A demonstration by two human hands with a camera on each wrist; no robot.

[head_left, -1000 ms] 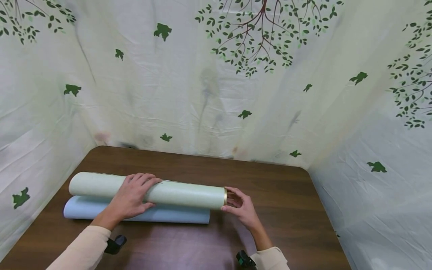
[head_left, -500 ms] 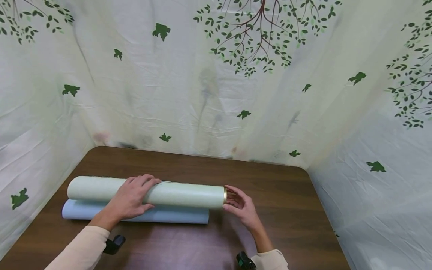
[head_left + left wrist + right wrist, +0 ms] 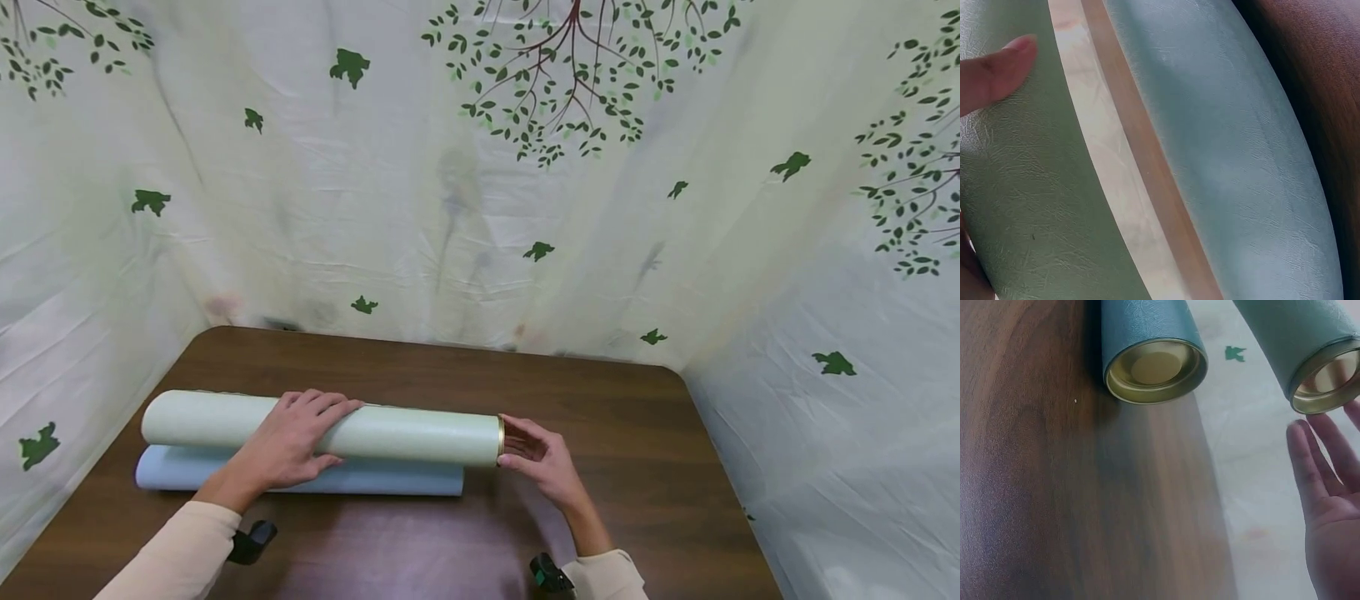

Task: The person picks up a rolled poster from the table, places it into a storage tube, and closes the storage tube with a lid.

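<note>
My left hand (image 3: 296, 437) holds a long pale green cardboard tube (image 3: 427, 433) from above, fingers over the top and thumb on the near side. The tube lies crosswise just behind a light blue tube (image 3: 397, 477), which rests on the table. In the left wrist view a strip of background separates the green tube (image 3: 1035, 206) from the blue tube (image 3: 1235, 150). At the green tube's right end, my right hand (image 3: 546, 462) touches the metal rim with fairly straight fingers. Both ends facing the right wrist camera have gold metal caps. The right thumb is hidden there.
The brown wooden table (image 3: 637, 467) reaches back to a pale curtain (image 3: 420, 183) printed with leaves and branches, which hangs on the sides too. A glossy, lighter sheen (image 3: 405, 542) shows on the tabletop in front of the tubes.
The green tube's left end has come down slightly and shifted a little left. My right fingers have moved slightly at the rim. The blue tube stays where it was.
</note>
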